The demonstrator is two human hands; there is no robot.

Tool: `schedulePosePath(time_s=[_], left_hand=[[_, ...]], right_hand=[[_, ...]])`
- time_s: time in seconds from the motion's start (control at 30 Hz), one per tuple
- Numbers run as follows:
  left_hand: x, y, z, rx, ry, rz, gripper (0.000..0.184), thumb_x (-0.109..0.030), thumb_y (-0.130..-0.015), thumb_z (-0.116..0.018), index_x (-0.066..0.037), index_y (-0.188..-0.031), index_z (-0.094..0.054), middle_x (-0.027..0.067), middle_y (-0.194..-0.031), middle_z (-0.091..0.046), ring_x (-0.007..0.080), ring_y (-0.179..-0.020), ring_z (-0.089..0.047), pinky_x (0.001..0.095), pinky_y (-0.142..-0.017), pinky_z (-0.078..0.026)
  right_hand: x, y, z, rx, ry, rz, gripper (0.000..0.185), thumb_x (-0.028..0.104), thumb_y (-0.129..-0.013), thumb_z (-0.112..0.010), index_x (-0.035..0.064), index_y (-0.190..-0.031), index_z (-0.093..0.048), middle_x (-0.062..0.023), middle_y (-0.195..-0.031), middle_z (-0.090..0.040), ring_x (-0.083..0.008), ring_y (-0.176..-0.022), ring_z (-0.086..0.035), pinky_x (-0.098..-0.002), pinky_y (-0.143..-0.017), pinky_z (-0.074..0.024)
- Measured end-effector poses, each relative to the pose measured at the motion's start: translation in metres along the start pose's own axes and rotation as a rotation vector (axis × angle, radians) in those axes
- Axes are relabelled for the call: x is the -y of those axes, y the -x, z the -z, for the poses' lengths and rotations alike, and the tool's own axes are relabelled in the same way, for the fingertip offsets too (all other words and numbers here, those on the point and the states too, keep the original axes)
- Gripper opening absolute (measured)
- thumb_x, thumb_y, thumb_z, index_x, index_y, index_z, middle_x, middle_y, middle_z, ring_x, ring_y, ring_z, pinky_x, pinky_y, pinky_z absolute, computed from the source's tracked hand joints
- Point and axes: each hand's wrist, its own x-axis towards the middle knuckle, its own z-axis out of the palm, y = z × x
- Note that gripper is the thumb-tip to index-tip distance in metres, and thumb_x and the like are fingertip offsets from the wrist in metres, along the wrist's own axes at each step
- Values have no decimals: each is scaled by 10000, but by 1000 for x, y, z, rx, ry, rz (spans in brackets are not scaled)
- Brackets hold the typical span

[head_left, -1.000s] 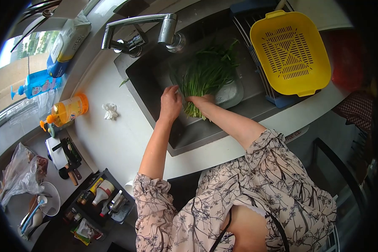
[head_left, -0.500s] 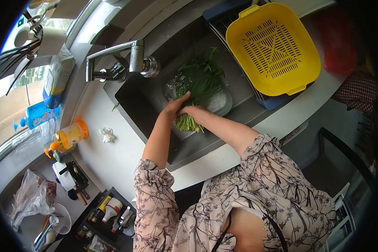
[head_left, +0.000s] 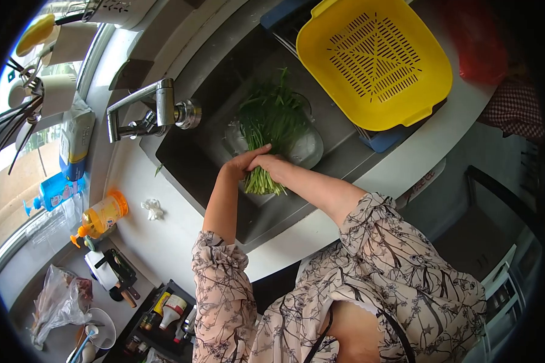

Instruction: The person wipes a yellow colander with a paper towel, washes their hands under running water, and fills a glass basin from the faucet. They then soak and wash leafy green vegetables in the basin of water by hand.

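Observation:
A bunch of greens [head_left: 266,124], long, thin and chive-like, lies over a clear basin [head_left: 313,150] in the dark sink. Its pale stalk ends stick out toward me. My left hand [head_left: 243,161] is closed around the stalks from the left side. My right hand [head_left: 265,163] grips the same stalks from the right, pressed against the left hand. Most fingers of both hands are hidden. The leafy ends spread away from me into the basin, where water shows around them.
A yellow colander [head_left: 375,60] sits over the sink's right end on a blue-ended rack [head_left: 381,140]. The chrome faucet [head_left: 163,109] stands at the left. Soap bottles [head_left: 105,215] and a crumpled white wad [head_left: 152,209] are on the left counter, with knives [head_left: 127,296] nearer me.
The view has shifted, so the sink and colander appear further left. Both hands keep hold of the greens, which look bunched more closely together below the hands.

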Motion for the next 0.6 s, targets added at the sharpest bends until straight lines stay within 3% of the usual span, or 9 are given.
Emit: schedulePosePath(time_s=[0.27,0.3,0.47,0.6], left_hand=[[-2,59,-23,-31,113,-37,558,-380,-810,-720,19,-1163,-552,174,-1045,-641,256,-922,-651,384,-825,-550],[-4,76,-32,-111,95,-66,519,-338,-813,-719,23,-1148,-558,169,-1019,-643,247,-897,-653,374,-785,-557],[1,176,-70,-303,-81,-270,459,-280,-834,-700,26,-1148,-564,127,-1004,-646,201,-870,-642,341,-782,-531],[5,249,-92,-433,-168,-322,459,-260,-846,-687,29,-1176,-552,113,-1030,-640,191,-888,-635,323,-796,-517]], right_hand=[[29,86,-25,-51,38,87,190,14,-636,-698,-50,-805,-640,-140,-794,-655,-201,-687,-660,-317,-586,-545],[27,96,-27,42,-13,117,187,23,-637,-704,-38,-804,-644,-130,-786,-657,-198,-679,-658,-310,-589,-545],[19,164,-59,119,106,183,265,51,-636,-733,-28,-872,-640,-135,-822,-661,-193,-714,-660,-301,-631,-549],[12,214,-85,295,98,275,442,170,-612,-791,-22,-985,-653,-158,-947,-677,-241,-829,-675,-325,-751,-553]])
